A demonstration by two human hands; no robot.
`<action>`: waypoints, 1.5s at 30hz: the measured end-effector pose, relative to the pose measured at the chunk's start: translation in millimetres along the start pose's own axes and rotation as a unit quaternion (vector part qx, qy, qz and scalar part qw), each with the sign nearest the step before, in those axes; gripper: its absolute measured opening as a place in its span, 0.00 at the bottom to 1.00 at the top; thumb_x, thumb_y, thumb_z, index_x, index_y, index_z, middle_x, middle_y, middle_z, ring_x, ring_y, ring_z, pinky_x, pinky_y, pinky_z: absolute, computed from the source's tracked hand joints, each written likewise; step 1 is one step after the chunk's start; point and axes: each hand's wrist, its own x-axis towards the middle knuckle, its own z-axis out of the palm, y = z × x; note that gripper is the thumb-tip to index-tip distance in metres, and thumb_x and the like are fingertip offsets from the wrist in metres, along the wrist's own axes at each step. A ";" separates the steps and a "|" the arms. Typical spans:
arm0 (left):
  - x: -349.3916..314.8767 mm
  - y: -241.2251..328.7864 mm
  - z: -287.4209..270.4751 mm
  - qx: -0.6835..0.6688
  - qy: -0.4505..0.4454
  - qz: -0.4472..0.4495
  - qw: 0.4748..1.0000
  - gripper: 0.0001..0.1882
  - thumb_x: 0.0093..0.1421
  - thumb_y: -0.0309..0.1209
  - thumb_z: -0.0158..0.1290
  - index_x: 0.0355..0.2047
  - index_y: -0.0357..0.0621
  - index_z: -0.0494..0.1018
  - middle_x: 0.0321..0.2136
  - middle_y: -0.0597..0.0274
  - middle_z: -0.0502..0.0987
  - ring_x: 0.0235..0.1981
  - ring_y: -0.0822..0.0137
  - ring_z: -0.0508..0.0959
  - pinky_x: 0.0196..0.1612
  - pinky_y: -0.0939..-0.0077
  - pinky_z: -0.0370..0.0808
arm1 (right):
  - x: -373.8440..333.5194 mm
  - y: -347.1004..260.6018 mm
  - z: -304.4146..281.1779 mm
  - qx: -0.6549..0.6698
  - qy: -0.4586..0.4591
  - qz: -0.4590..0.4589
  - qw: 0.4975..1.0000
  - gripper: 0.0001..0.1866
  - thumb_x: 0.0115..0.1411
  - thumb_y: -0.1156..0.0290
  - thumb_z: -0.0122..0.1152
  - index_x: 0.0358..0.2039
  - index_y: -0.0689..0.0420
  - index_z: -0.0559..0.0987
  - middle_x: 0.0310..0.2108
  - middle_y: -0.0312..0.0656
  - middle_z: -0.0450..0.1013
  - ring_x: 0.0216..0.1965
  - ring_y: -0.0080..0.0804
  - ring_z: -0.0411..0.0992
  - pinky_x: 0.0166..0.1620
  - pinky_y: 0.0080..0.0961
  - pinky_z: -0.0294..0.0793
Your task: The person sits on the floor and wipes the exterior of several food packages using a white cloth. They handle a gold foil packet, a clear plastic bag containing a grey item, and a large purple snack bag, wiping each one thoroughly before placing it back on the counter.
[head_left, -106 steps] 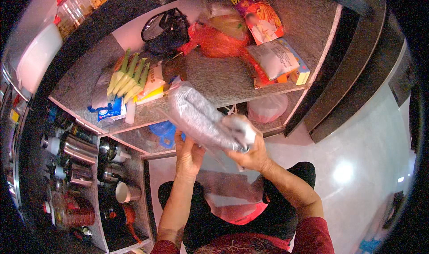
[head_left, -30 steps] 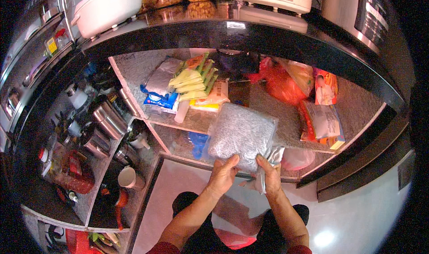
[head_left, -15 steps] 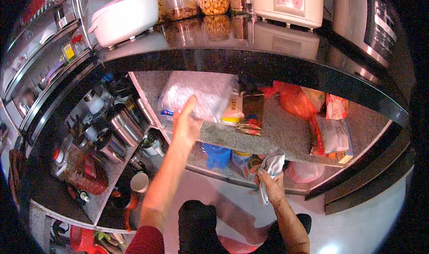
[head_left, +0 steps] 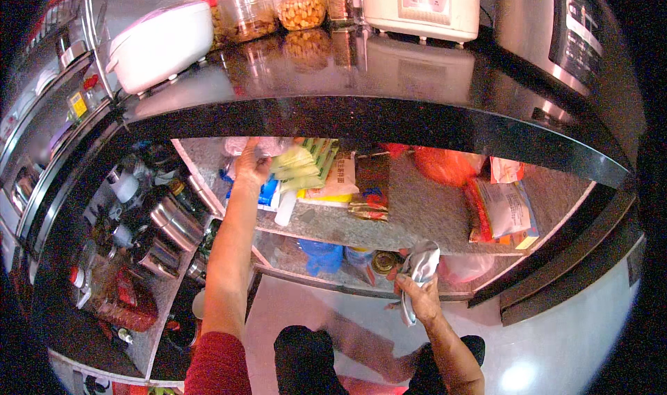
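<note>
My left hand [head_left: 251, 164] reaches into the left part of the upper shelf, its fingers closed on a clear plastic bag [head_left: 267, 146] with pale contents. The counter edge hides the back of that bag. Beside the hand lie yellow-green packets [head_left: 309, 162], a beige packet [head_left: 340, 176] and a blue-and-white package [head_left: 268, 193]. Lower down to the right, my right hand [head_left: 419, 298] grips a crumpled silvery-grey cloth [head_left: 422, 263], or perhaps a foil bag, in front of the lower shelf.
Above runs the dark counter edge [head_left: 375, 113]. On the shelf's right sit a red plastic bag [head_left: 448, 166] and a packaged food bag [head_left: 501, 211]. Below are a blue bag [head_left: 322, 256] and a round tin [head_left: 384, 261]. Steel pots [head_left: 175, 221] crowd the left cabinet.
My left hand has carried the clear bag leftward and deeper into the shelf, uncovering the yellow-green packets. My right hand still holds the silvery cloth in about the same place. The view has shifted.
</note>
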 end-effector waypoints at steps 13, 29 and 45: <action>-12.7 18.1 -12.5 0.073 -0.130 0.112 0.982 0.26 0.50 0.48 0.56 0.48 0.54 0.68 0.47 0.63 0.71 0.36 0.61 0.73 0.34 0.71 0.73 | 4.9 -28.2 -30.9 -0.070 0.131 -0.046 0.988 0.15 0.55 0.62 0.55 0.21 0.61 0.75 0.22 0.35 0.71 0.28 0.21 0.67 0.30 0.22 0.66; -260.5 -229.1 124.5 0.338 -0.303 -0.147 0.879 0.18 0.54 0.38 0.52 0.40 0.39 0.68 0.32 0.53 0.77 0.28 0.65 0.78 0.23 0.76 0.75 | 0.3 -56.9 -150.0 0.172 0.282 -0.116 0.937 0.13 0.52 0.63 0.60 0.32 0.59 0.74 0.21 0.37 0.71 0.15 0.24 0.68 0.13 0.21 0.65; -295.5 -338.1 190.2 0.290 -0.191 -0.304 0.887 0.15 0.44 0.42 0.61 0.21 0.54 0.66 0.18 0.74 0.66 0.18 0.73 0.67 0.17 0.74 0.63 | -34.8 -74.8 -183.4 0.176 0.271 -0.087 0.942 0.14 0.51 0.61 0.58 0.28 0.61 0.76 0.15 0.39 0.69 0.13 0.25 0.66 0.14 0.21 0.64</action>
